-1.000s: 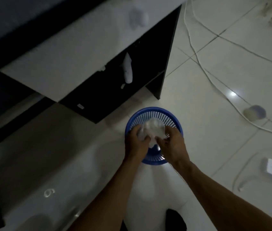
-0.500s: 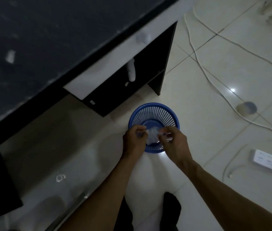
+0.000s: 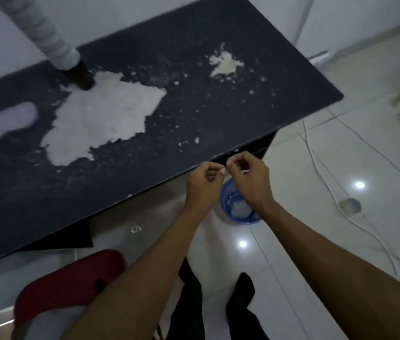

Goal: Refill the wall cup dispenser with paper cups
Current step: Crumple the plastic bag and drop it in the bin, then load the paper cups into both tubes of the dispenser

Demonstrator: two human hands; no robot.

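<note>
Hovering side by side just off the desk point(image 3: 145, 114) edge, both hands have curled fingers. The left hand point(image 3: 203, 179) seems to hold nothing; whether the right hand point(image 3: 249, 176) pinches something small I cannot tell. Their fingertips nearly meet. Below the right hand, on the floor, stands the blue basket point(image 3: 226, 196) with crumpled clear plastic point(image 3: 239, 207) inside.

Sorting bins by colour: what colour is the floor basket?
Blue basket, seen in the head view.
</note>
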